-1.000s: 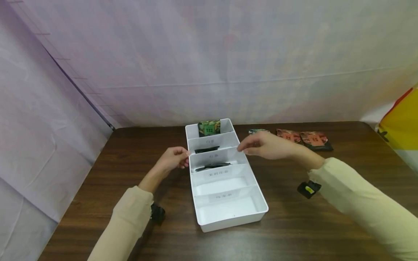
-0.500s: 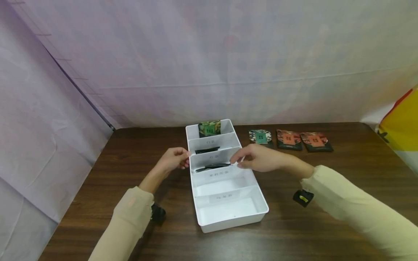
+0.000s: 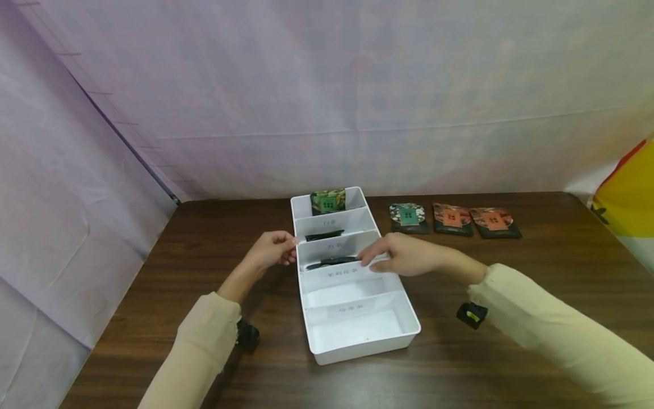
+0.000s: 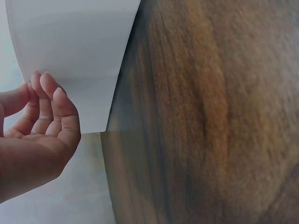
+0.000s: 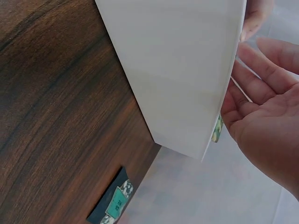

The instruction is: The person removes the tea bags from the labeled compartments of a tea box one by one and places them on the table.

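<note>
A white divided box [image 3: 365,349] stands lengthwise on the table, with labels on its dividers. My left hand [image 3: 273,250] pinches its left rim; the left wrist view shows thumb and forefinger meeting at the edge. Over the right rim, my right hand [image 3: 409,254] reaches into the third compartment from the back. Its fingertips are at the right end of a dark flat packet [image 3: 332,262], thumb apart from the fingers; contact is unclear. Another dark packet [image 3: 324,234] lies in the second compartment. A green-labelled packet [image 3: 328,201] leans in the rearmost one.
Right of the box, on the brown table [image 3: 460,369], lie a teal-labelled packet [image 3: 408,217] and two red-labelled packets, one nearer [image 3: 452,218] and one farther right [image 3: 494,221]. A pale curtain [image 3: 327,102] hangs behind. Yellow cloth [image 3: 628,193] shows at the far right.
My right hand has moved from the box's right rim forward and down to the third compartment, uncovering the teal-labelled packet. My left hand has stayed on the left rim.
</note>
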`<state>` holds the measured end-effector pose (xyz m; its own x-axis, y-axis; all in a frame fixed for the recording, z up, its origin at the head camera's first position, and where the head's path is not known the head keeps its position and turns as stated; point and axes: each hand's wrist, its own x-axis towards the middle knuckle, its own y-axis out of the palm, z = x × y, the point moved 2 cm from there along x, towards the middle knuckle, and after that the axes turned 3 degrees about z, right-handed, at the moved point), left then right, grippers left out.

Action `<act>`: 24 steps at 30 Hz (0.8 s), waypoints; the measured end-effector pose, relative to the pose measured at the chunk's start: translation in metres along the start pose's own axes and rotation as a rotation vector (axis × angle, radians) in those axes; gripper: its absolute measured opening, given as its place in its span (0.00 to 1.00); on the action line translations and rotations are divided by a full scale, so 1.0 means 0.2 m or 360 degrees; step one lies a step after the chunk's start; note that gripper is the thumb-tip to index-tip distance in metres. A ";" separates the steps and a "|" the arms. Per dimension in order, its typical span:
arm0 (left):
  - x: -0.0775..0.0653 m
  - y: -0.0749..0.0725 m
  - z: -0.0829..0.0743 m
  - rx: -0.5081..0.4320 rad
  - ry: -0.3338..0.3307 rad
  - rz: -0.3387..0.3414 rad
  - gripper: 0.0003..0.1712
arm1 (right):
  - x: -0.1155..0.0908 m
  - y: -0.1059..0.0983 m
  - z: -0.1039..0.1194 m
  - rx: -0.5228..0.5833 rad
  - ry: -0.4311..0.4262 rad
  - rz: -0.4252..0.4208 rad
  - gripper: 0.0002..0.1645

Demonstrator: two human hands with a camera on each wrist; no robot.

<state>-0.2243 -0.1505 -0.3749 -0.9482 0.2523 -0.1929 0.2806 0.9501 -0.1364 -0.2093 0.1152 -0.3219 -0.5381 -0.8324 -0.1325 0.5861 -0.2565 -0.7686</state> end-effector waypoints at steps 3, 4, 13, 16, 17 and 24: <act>0.00 0.00 0.00 -0.0006 0.0000 0.0001 0.10 | 0.00 0.00 0.00 -0.0023 -0.0023 -0.0009 0.12; 0.00 0.00 0.00 -0.0007 0.0000 0.0001 0.10 | 0.00 0.00 0.00 -0.0028 -0.0034 -0.0013 0.12; -0.01 0.00 -0.01 0.0006 -0.0007 -0.0002 0.09 | -0.01 0.00 -0.01 -0.0010 -0.0072 -0.0025 0.12; -0.01 0.00 -0.01 0.0000 -0.0010 -0.0002 0.10 | -0.01 -0.01 -0.02 -0.0004 -0.0077 -0.0043 0.12; -0.01 0.00 -0.01 -0.0002 -0.0014 -0.0004 0.10 | -0.01 -0.01 -0.02 0.0004 -0.0077 -0.0047 0.12; -0.01 0.00 -0.01 -0.0002 -0.0036 -0.0014 0.10 | -0.01 -0.02 -0.03 0.0018 -0.0123 -0.0111 0.11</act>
<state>-0.2220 -0.1500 -0.3716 -0.9471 0.2397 -0.2134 0.2719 0.9525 -0.1371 -0.2137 0.1210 -0.3224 -0.5297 -0.8477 -0.0297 0.5558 -0.3204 -0.7671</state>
